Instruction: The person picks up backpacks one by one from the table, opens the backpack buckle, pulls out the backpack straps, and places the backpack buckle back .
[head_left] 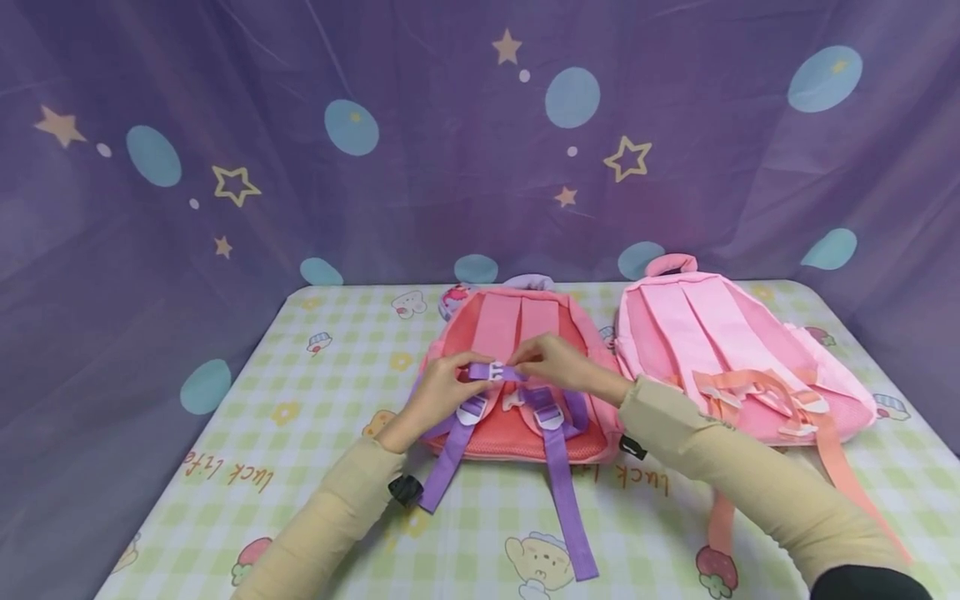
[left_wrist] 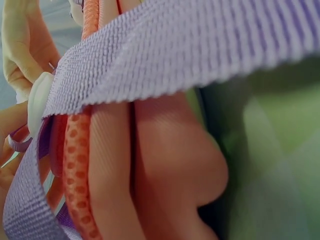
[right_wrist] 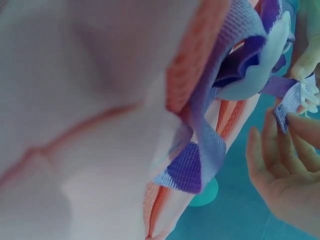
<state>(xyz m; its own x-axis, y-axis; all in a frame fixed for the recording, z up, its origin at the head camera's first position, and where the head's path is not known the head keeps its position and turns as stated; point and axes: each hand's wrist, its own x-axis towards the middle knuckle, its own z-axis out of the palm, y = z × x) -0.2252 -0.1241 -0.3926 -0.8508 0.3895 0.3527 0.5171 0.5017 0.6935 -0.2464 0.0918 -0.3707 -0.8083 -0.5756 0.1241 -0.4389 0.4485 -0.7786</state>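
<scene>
A coral-pink backpack (head_left: 450,342) lies with its back panel and shoulder straps facing up. Over it, my left hand (head_left: 438,390) pinches a short purple strap (head_left: 478,372) beside a white plastic buckle piece (head_left: 496,371). From the other side my right hand (head_left: 557,363) pinches the strap's loose end (right_wrist: 286,107) between thumb and fingers, as the right wrist view shows. A second white buckle piece (head_left: 512,402) hangs just below. White adjusters (head_left: 550,418) hold long purple webbing tails (head_left: 567,508) that run down onto the table.
A light-pink backpack (head_left: 652,333) with orange straps (head_left: 840,475) lies at the right, touching or nearly touching the coral one. The table has a green checked cloth (head_left: 337,400) with cartoon prints. A purple patterned curtain (head_left: 450,167) hangs behind it.
</scene>
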